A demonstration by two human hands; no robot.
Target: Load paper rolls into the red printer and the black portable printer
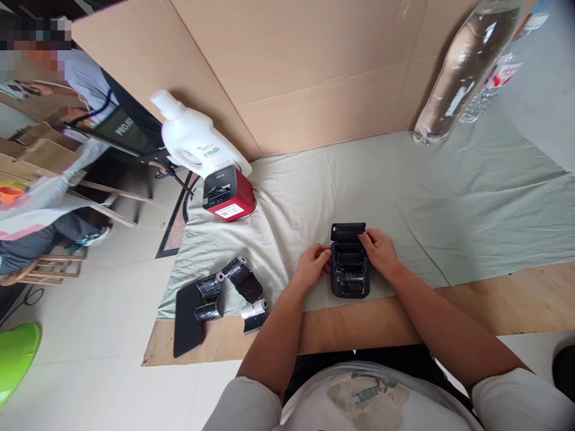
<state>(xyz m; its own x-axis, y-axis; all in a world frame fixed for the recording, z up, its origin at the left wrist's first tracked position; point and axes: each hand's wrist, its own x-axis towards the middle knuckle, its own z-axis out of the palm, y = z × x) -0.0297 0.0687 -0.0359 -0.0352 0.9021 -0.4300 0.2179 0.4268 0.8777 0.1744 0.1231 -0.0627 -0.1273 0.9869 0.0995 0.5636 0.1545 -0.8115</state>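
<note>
A small black portable printer [350, 269] lies on the cloth near the table's front edge, its lid [348, 231] flipped up at the far end. Black glossy paper shows inside and over its front. My left hand [313, 265] holds the printer's left side with closed fingers. With thumb and fingers, my right hand [378, 246] grips the upper right corner by the lid's hinge. To the left lie several small paper rolls with dark strips: one roll [243, 280], another roll [209, 297], and a whiter roll [254, 315].
A black phone [187, 320] rests at the front left. Behind it stand a red and black box-shaped device [229, 193] and a white jug [202, 136]. Clear bottles, including a large bottle [467, 69], stand back right against a cardboard wall [314, 72]. Another person sits far left.
</note>
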